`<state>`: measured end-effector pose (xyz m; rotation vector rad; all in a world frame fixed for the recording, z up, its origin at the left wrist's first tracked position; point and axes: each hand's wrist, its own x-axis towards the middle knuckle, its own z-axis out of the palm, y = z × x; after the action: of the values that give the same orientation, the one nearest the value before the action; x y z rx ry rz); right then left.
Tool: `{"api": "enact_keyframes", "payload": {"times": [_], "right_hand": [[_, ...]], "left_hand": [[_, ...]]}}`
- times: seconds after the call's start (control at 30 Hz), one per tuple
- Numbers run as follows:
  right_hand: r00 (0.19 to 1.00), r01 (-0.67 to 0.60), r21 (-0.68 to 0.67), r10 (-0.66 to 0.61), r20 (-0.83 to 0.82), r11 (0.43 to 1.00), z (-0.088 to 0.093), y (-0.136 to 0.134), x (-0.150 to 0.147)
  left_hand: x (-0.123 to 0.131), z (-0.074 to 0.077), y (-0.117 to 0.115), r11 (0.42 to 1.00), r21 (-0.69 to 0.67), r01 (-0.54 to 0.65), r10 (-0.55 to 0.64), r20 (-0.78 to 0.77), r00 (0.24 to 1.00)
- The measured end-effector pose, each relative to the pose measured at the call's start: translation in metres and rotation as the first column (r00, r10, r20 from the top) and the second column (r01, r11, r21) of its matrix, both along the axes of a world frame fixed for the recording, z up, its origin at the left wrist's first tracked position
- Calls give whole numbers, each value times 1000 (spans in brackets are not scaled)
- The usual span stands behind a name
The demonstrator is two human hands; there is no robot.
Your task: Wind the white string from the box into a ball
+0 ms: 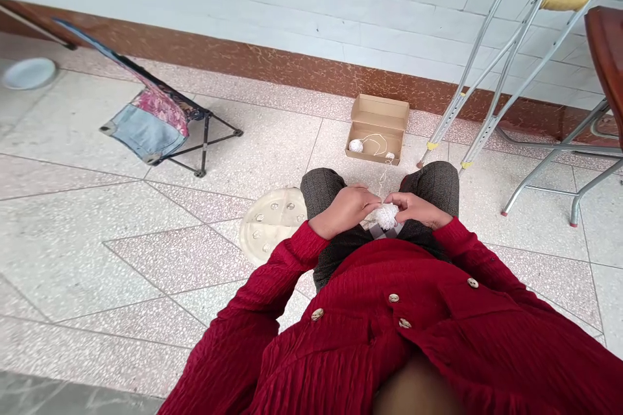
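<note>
A bunched white yarn piece (pixel 387 216), roundish and textured, sits over my lap between both hands. My right hand (pixel 417 209) curls round its right side, thumb and fingers closed on it. At its upper left, my left hand (pixel 352 209) has its fingers pressed together by the strand; what is in the pinch is too small to make out. A thin white yarn strand (pixel 383 176) runs from my hands down to an open cardboard box (pixel 374 157) on the floor. Inside lie a white yarn ball (pixel 355 145) and a smaller white clump (pixel 390 156).
A folding stool (pixel 150 126) stands to the left, with a pale basin (pixel 30 73) farther off. Beside my left knee lies a round cream lid-like disc (pixel 257 233). Metal crutches (pixel 501 78) lean against the wall at right, near a chair (pixel 606 58).
</note>
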<state>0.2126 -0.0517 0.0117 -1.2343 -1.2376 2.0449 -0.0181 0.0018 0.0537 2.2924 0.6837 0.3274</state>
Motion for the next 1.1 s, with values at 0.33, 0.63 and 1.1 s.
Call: {"api": "enact_keyframes", "payload": {"times": [0.33,0.63,1.1], "right_hand": [[911,47,-130,-95,-402,990,20,0,5],[865,194,-112,-224,-449,974,34,-6,10],[663,470,582,-701,264,664,28,26,28]], "left_hand": [[11,12,5,997,0,-80,78,227,971],[20,-9,2,982,-137,-133,163,239,957],[32,-29,-32,995,-79,-66,72,72,995]]}}
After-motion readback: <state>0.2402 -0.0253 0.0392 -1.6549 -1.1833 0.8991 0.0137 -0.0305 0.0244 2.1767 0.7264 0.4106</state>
